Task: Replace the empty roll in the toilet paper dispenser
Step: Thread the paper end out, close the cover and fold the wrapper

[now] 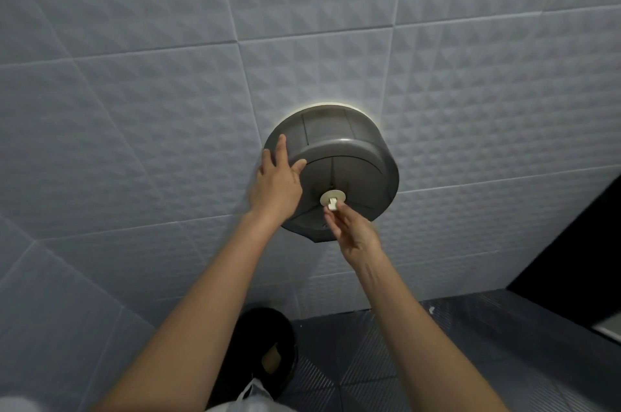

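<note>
Your left hand (pixel 276 183) spreads its fingers flat on the round grey dispenser (pixel 339 173) mounted on the tiled wall (pixel 134 92); your right hand (pixel 353 231) pinches its white key (pixel 332 203). A black bin (pixel 265 341) sits below, partly hidden by your arm.

one dispenser (pixel 339 173), two hands, one bin (pixel 265 344)

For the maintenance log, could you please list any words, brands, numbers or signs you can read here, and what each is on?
None: no readable text anywhere.
Dispenser: grey cover shows no legible brand or label.
Lock knob: plain cream, unmarked.
Bin on the floor: too dark to show any writing.
</note>
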The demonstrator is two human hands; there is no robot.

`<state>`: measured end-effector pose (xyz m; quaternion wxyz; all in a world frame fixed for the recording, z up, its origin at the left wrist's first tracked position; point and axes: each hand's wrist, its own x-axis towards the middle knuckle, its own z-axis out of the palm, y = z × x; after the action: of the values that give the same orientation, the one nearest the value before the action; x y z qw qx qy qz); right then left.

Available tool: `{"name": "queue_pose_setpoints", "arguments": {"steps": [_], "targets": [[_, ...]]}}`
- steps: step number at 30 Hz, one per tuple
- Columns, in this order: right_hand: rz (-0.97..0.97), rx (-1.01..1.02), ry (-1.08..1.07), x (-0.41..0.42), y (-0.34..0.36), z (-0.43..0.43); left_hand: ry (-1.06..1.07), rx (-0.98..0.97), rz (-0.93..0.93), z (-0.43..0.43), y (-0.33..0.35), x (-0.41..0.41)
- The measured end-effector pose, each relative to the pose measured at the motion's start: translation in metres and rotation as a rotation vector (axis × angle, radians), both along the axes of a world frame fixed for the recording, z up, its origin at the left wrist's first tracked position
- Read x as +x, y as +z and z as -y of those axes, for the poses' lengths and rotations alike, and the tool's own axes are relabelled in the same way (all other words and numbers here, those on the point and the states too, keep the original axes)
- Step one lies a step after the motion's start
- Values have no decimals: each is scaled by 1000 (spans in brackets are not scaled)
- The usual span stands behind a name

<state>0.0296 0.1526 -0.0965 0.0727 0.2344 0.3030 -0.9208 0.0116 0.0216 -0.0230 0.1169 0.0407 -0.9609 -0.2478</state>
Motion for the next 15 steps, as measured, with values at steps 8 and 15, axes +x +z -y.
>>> {"name": "queue_pose_setpoints", "arguments": {"steps": [8, 15], "targets": [[78, 592, -98, 21, -72, -25, -30, 146, -241, 5, -29, 0], [-198, 847, 81, 3, -120, -44, 3, 593, -421, 12, -107, 4]]}}
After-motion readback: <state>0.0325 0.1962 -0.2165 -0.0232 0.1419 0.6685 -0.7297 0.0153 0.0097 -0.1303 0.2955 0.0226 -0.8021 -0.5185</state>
